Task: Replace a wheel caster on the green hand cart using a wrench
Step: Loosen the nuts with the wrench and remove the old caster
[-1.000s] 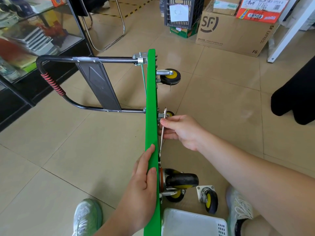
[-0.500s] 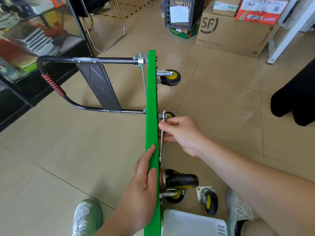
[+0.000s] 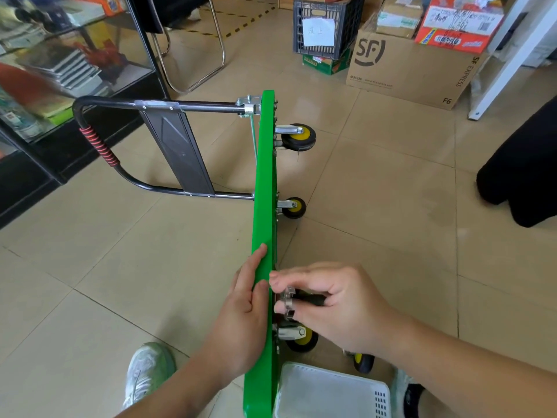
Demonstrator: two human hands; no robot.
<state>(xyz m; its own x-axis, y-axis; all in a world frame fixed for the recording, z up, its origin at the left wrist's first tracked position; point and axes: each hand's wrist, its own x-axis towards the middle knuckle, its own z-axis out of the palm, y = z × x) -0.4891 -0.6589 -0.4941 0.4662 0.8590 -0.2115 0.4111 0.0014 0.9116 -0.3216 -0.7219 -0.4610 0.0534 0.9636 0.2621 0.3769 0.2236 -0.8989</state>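
The green hand cart [image 3: 265, 176] stands on its side edge on the floor, its black handle [image 3: 99, 146] pointing left. Two yellow-hubbed casters [image 3: 298, 137] [image 3: 294, 207] stick out to the right farther along the deck. My left hand [image 3: 244, 312] rests on the deck's upper edge, fingers straight. My right hand [image 3: 340, 306] pinches the silver wrench [image 3: 287, 300] against the underside, over a large black caster wheel [image 3: 310, 298]. Below it is another small caster [image 3: 301, 339]. A loose caster [image 3: 363, 362] lies on the floor, partly hidden by my forearm.
A white plastic basket [image 3: 331, 390] sits by my right shoe. Cardboard boxes [image 3: 407, 70] and a dark crate [image 3: 325, 25] stand at the back. A glass cabinet [image 3: 45, 70] lines the left, with chair legs [image 3: 211, 55] beside it. A black shape [image 3: 524, 176] is at the right.
My right hand has come toward me with the wrench, from the middle caster down to the large black caster. My left hand stays on the deck's edge.
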